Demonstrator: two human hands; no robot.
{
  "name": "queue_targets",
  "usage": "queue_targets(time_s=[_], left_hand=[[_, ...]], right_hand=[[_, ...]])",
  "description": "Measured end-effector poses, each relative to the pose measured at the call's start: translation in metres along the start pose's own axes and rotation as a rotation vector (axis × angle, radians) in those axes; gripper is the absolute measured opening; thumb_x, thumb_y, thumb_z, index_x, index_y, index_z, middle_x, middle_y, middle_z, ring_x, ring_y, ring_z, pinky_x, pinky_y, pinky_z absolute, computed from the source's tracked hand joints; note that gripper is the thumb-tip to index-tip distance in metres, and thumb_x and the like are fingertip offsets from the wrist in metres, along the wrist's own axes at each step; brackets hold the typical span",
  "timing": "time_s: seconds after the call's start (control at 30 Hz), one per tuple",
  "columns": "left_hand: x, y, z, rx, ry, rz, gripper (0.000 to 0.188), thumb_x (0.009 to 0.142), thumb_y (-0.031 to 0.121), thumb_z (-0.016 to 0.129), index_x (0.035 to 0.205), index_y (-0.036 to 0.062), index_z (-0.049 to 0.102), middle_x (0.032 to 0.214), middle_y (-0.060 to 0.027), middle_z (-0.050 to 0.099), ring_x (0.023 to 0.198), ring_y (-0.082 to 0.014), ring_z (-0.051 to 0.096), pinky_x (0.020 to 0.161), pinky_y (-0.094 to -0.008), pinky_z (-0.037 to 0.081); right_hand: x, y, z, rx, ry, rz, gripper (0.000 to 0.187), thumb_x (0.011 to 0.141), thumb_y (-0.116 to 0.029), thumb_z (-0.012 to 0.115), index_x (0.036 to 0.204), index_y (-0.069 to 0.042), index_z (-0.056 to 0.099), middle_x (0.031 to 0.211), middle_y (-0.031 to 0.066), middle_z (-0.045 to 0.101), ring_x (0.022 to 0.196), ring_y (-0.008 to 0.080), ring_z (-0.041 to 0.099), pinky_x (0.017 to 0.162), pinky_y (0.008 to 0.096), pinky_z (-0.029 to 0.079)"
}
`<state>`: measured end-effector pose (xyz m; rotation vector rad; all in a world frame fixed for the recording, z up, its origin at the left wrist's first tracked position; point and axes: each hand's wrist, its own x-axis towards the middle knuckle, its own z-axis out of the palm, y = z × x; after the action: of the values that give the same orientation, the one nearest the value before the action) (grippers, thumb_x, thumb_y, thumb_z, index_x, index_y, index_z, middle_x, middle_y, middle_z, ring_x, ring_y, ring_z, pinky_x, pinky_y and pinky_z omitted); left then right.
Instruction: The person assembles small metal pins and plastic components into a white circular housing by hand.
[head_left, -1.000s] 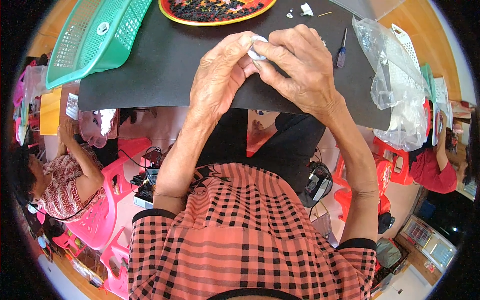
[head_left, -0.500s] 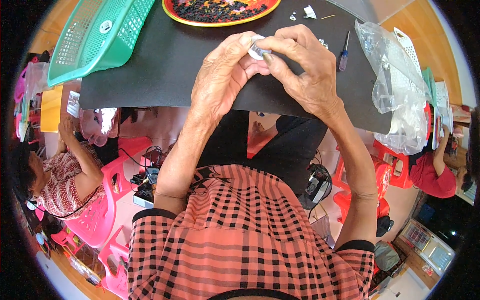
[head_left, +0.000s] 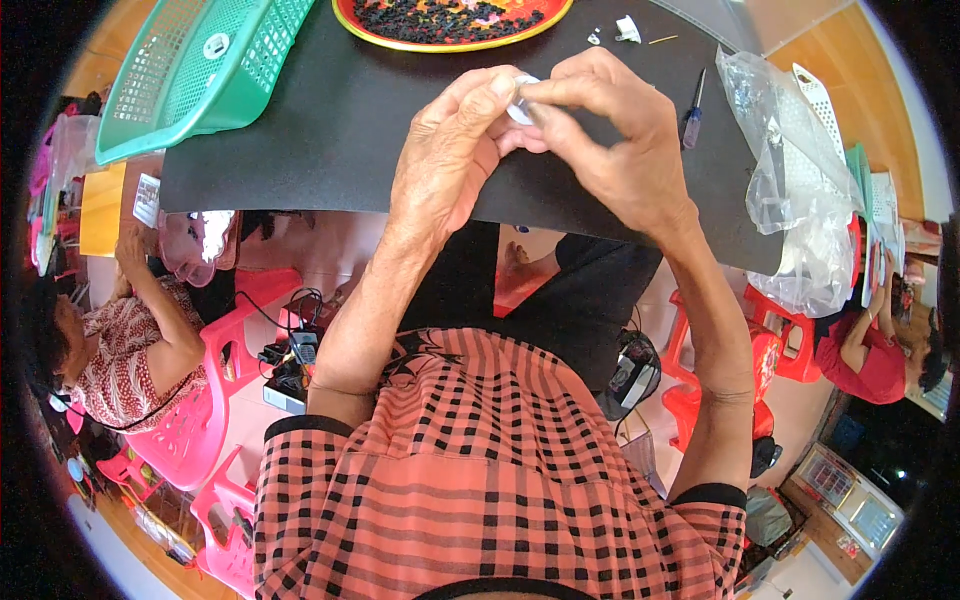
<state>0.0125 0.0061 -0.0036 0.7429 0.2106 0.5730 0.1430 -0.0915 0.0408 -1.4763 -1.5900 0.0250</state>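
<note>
Over the black table, both my hands meet at a small round white plastic part. My left hand pinches its left side between thumb and fingers. My right hand closes on its right side with thumb and index finger; those fingertips are slightly blurred. The fingers cover much of the part, so I cannot tell its full shape. Beyond the hands lies a red and yellow tray holding many small black pieces. A screwdriver with a dark blue handle rests to the right of my right hand.
A green plastic basket stands at the table's left. Small white parts lie at the far right, near a clear plastic bag over the right edge. Other people sit to the left and right, beside pink and red chairs.
The white part has tilted, now showing more edge-on. My right hand's fingers have shifted around it. The view has moved slightly, and the person at right has shifted posture.
</note>
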Motion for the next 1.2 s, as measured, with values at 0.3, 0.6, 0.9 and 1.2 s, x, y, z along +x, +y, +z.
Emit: queue_targets(time_s=[0.3, 0.6, 0.9, 1.2], left_hand=[[0.002, 0.0, -0.003, -0.073, -0.071, -0.028, 0.03, 0.094, 0.02, 0.053, 0.113, -0.0038, 0.054, 0.099, -0.0117, 0.061, 0.085, -0.0197, 0.062, 0.076, -0.0332, 0.052], [-0.001, -0.002, 0.002, 0.077, -0.033, 0.018, 0.03, 0.094, 0.02, 0.053, 0.113, -0.0035, 0.055, 0.099, -0.0106, 0.061, 0.086, -0.0189, 0.061, 0.076, -0.0329, 0.052], [0.004, 0.0, -0.007, -0.079, -0.154, -0.046, 0.032, 0.094, 0.019, 0.052, 0.115, -0.0056, 0.051, 0.105, -0.0191, 0.061, 0.087, -0.0233, 0.063, 0.08, -0.0364, 0.054], [0.008, 0.0, -0.005, -0.083, -0.126, -0.088, 0.03, 0.095, 0.019, 0.05, 0.113, -0.0051, 0.052, 0.103, -0.0208, 0.061, 0.084, -0.0214, 0.064, 0.078, -0.0334, 0.056]], right_hand=[[-0.004, -0.004, -0.003, -0.107, 0.012, -0.04, 0.023, 0.073, -0.004, 0.069, 0.095, -0.009, 0.067, 0.083, 0.0047, 0.059, 0.077, 0.0207, 0.058, 0.069, 0.0306, 0.045], [-0.006, -0.013, -0.009, -0.332, -0.084, -0.077, 0.024, 0.071, -0.009, 0.07, 0.095, -0.012, 0.066, 0.083, 0.002, 0.059, 0.077, 0.0212, 0.055, 0.069, 0.0324, 0.042], [-0.042, -0.008, 0.006, 0.255, 0.244, 0.43, 0.011, 0.082, -0.004, 0.067, 0.093, -0.004, 0.062, 0.072, -0.0021, 0.06, 0.062, 0.0018, 0.051, 0.053, 0.0181, 0.041], [-0.046, -0.004, 0.007, 0.328, 0.206, 0.528, 0.012, 0.085, -0.005, 0.065, 0.084, -0.002, 0.054, 0.066, -0.0033, 0.054, 0.058, 0.0017, 0.047, 0.05, 0.0182, 0.038]])
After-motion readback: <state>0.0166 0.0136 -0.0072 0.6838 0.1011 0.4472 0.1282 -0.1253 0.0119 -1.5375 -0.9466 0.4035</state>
